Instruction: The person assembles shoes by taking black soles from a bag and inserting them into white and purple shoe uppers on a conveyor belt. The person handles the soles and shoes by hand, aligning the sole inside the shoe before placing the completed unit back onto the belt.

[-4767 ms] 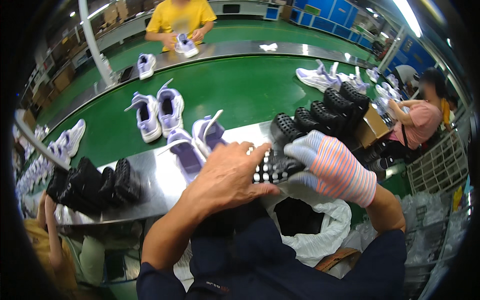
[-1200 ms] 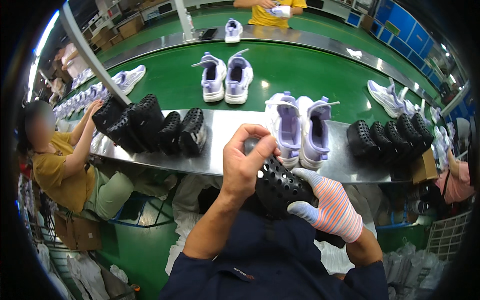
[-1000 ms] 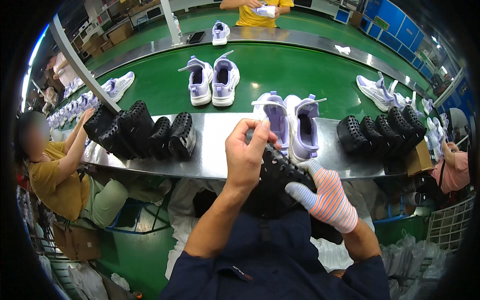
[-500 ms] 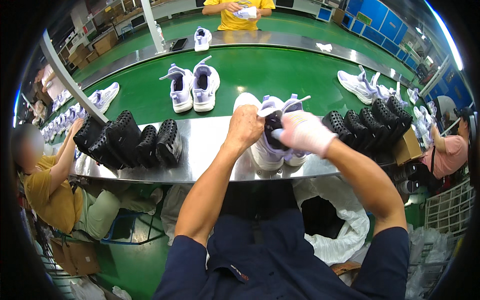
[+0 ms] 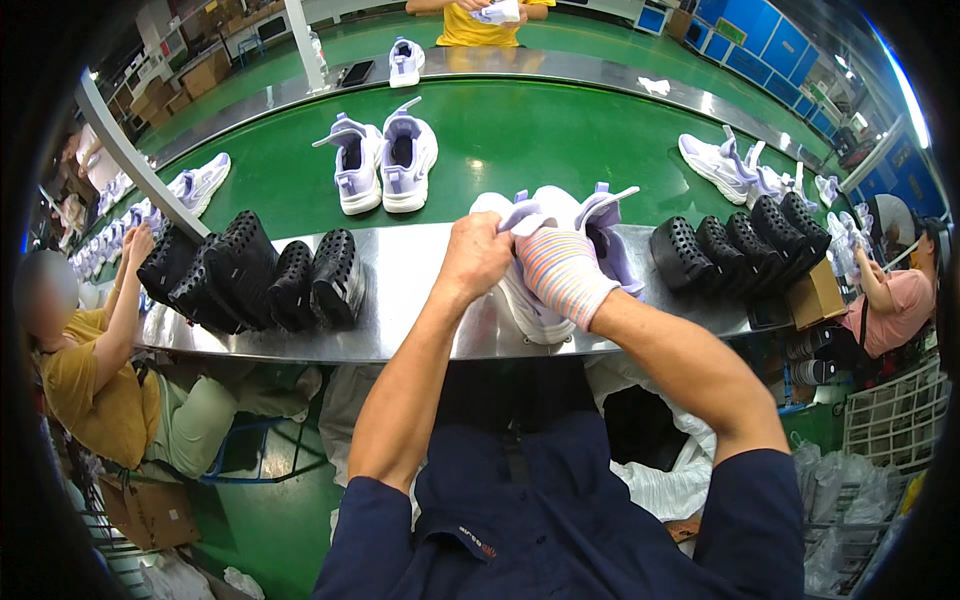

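Observation:
Two white and lavender sneakers stand side by side on the metal ledge in front of me, toes pointing away. My bare left hand [image 5: 476, 258] is closed at the tongue [image 5: 527, 217] of the left sneaker [image 5: 538, 322]. Into that sneaker's opening reaches my right hand [image 5: 563, 268], in a striped knit glove; its fingers are hidden inside. The right sneaker [image 5: 626, 272] stands just beyond the glove, its tongue raised and its opening partly covered by my hand.
Black perforated shoe forms [image 5: 240, 265] line the ledge at left, with several more [image 5: 735, 245] at right. A sneaker pair [image 5: 405, 165] rests on the green belt [image 5: 530, 140]. Seated people work on both sides; another [image 5: 480, 25] stands opposite. An open white sack [image 5: 670, 480] lies below the ledge.
My right hand has turned and gone deeper into the left sneaker. My left hand stays closed at its tongue.

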### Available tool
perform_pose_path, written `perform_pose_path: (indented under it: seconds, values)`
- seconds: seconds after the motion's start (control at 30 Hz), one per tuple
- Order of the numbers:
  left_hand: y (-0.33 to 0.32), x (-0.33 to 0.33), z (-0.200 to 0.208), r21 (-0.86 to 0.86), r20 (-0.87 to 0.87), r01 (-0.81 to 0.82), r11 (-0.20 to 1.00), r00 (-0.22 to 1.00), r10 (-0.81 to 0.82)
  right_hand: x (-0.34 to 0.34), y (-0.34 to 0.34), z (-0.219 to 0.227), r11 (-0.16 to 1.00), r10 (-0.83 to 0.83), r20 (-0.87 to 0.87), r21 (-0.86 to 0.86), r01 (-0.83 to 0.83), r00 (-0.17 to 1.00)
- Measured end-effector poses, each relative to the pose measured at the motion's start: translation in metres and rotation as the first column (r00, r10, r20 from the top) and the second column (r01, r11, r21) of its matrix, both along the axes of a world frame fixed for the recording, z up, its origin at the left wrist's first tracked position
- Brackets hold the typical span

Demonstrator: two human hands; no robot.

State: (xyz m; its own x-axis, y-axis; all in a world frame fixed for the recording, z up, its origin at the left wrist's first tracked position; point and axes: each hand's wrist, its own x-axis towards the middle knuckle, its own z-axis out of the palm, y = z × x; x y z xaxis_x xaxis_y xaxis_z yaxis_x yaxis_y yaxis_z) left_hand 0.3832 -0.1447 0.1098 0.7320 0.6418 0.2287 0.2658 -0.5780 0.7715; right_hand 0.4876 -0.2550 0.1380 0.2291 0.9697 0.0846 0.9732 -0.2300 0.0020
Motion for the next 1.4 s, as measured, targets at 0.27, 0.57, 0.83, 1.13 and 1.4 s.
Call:
perform_pose_path:
  seconds: [0.27, 0.57, 0.83, 1.13, 1.4]
  values:
    - [-0.022, -0.021, 0.006, -0.028, -0.034, -0.159, 0.987, 0.987, 0.158, 0.004, -0.042, -0.018, 0.79, -0.071, -0.26, 0.575, 0.213, 0.963]
    - [-0.038, -0.014, -0.003, -0.21, -0.287, -0.109, 0.972, 0.957, 0.045, 0.02, -0.007, -0.026, 0.947, -0.26, -0.364, 0.086, 0.31, 0.894]
    - [-0.031, -0.021, -0.011, -0.135, -0.257, -0.18, 0.974, 0.956, 0.141, 0.011, 0.011, -0.02, 0.915, -0.386, -0.302, -0.006, 0.404, 0.872]
    - [-0.098, -0.041, 0.018, 0.273, -0.049, 0.187, 0.944, 0.982, -0.18, 0.089, -0.108, -0.011, 0.623, -0.409, -0.403, 0.532, 0.574, 0.818]
    - [-0.087, 0.007, 0.025, 0.081, -0.505, 0.437, 0.896, 0.793, -0.341, 0.064, -0.105, -0.047, 0.792, -0.119, -0.981, -0.001, 0.61, 0.153]
